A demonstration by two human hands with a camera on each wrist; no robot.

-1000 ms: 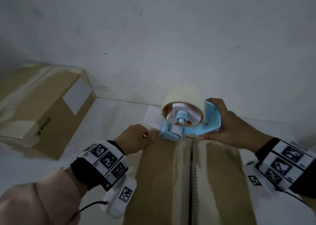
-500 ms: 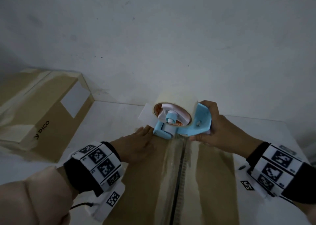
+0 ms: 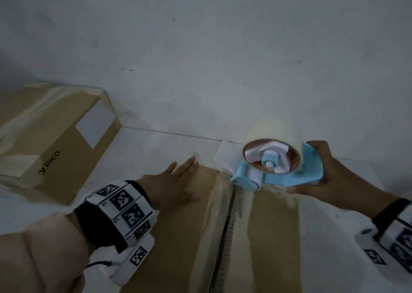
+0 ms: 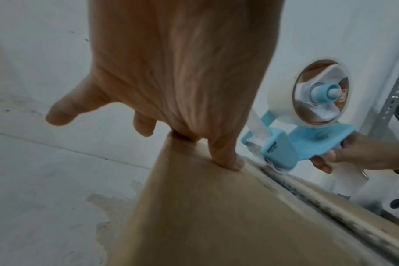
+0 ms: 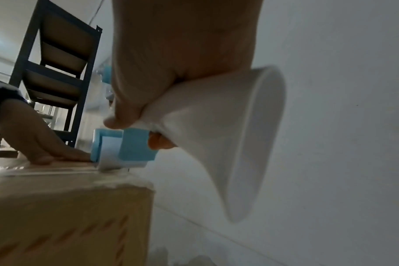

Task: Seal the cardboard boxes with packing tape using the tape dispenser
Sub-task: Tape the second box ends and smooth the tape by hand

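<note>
A brown cardboard box lies in front of me with its centre seam running away from me. My left hand lies flat with straight fingers on the box's left flap near the far edge; its fingers press the cardboard. My right hand grips the handle of the light-blue tape dispenser, which carries a pale tape roll. The dispenser's front end sits at the seam's far end. In the right wrist view the dispenser touches the box's top edge.
A second cardboard box marked PICO, with a white label, lies at the left on the white table. A white wall rises just behind the boxes. A dark metal shelf stands off to the side.
My left hand has uncurled and now lies flat on the left flap. The dispenser has shifted right and tilted lower over the far end of the seam.
</note>
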